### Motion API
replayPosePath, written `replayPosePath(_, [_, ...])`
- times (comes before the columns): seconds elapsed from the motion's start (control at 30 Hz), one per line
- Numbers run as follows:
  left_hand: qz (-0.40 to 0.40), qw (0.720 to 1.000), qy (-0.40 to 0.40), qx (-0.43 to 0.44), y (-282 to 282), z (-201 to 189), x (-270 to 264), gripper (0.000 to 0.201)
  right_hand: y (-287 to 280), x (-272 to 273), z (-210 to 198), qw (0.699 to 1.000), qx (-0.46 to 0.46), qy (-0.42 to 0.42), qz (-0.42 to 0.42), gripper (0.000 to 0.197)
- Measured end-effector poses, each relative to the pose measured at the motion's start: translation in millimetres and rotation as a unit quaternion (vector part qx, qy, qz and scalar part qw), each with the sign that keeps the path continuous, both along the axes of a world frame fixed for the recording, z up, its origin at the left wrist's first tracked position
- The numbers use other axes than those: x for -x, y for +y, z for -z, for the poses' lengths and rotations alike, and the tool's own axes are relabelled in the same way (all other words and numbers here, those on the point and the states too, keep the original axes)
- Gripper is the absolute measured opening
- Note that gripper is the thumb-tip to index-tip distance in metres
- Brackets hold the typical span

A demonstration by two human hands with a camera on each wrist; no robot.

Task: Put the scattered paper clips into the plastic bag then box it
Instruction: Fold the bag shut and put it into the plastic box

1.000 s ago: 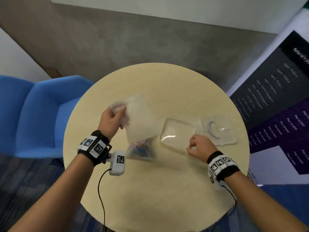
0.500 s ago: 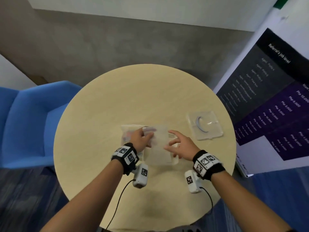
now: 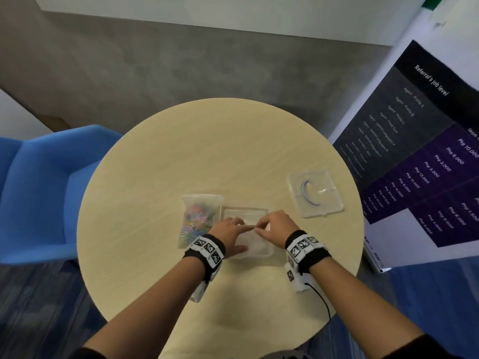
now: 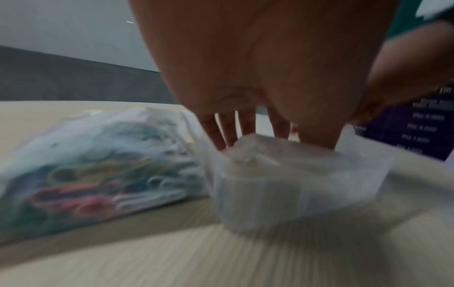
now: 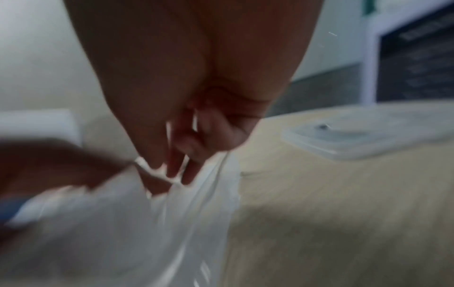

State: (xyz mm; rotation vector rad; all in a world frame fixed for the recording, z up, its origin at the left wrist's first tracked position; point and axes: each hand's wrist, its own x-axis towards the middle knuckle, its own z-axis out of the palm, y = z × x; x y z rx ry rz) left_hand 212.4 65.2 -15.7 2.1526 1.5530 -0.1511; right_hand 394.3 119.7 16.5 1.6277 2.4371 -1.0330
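A clear plastic bag (image 3: 198, 218) (image 4: 98, 170) full of coloured paper clips lies flat on the round table, just left of the open clear box (image 3: 246, 210) (image 4: 270, 203). Crumpled clear plastic film (image 5: 196, 203) lies over and in the box; I cannot tell whether it belongs to the bag. My left hand (image 3: 239, 235) (image 4: 245, 132) presses on this film with straight fingers, the thumb at the box's near left corner. My right hand (image 3: 260, 228) (image 5: 169, 170) pinches the film over the middle of the box. Both wrist views are blurred.
The box's clear lid (image 3: 315, 193) (image 5: 368, 136), marked with a blue arc, lies on the table (image 3: 220, 151) to the right. A blue chair (image 3: 39, 190) stands at the left and a dark printed banner (image 3: 427, 151) at the right.
A second ago my left hand held the bag up; now the bag lies beside the box. Both hands have come together over the box, the right one pinching the film.
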Motion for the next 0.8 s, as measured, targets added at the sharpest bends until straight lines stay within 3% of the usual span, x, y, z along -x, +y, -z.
replayPosePath(0.1, [0.004, 0.999, 0.043, -0.004, -1.0, 3.3, 2.5, 0.067, 24.4, -17.4, -3.7, 0.977, -0.071, 0.124, 0.158, 0.013])
replayPosePath(0.17, [0.007, 0.998, 0.064, -0.018, -0.7, 3.7, 2.1, 0.066, 45.2, -35.6, 1.3, 0.96, -0.135, 0.07, 0.234, 0.018])
replayPosePath(0.27, [0.002, 0.996, 0.079, -0.037, 3.3, 4.4, -0.4, 0.065, 69.1, -62.5, 16.8, 0.948, -0.094, -0.118, 0.279, 0.08])
replayPosePath(0.33, [0.003, 0.996, 0.077, -0.038, 8.0, 5.0, -3.5, 0.059, 76.8, -77.1, 26.8, 0.936, -0.066, -0.171, 0.301, 0.111])
replayPosePath(0.4, [-0.003, 0.998, 0.068, -0.009, 10.8, 4.0, -9.0, 0.051, 80.1, -88.9, 36.6, 0.931, -0.033, -0.192, 0.309, 0.127])
replayPosePath(0.53, [-0.017, 0.998, 0.022, 0.055, 8.6, 5.2, -16.6, 0.051, 78.1, -100.4, 48.9, 0.927, -0.045, -0.197, 0.315, 0.117])
replayPosePath(0.67, [-0.02, 0.998, -0.004, 0.065, 8.1, 4.7, -9.6, 0.079, 79.1, -99.8, 44.0, 0.932, -0.047, -0.163, 0.319, 0.099])
replayPosePath(0.8, [-0.047, 0.998, -0.04, 0.021, 10.7, 10.9, -7.5, 0.059, 81.8, -100.5, 27.4, 0.935, -0.013, -0.075, 0.345, 0.097])
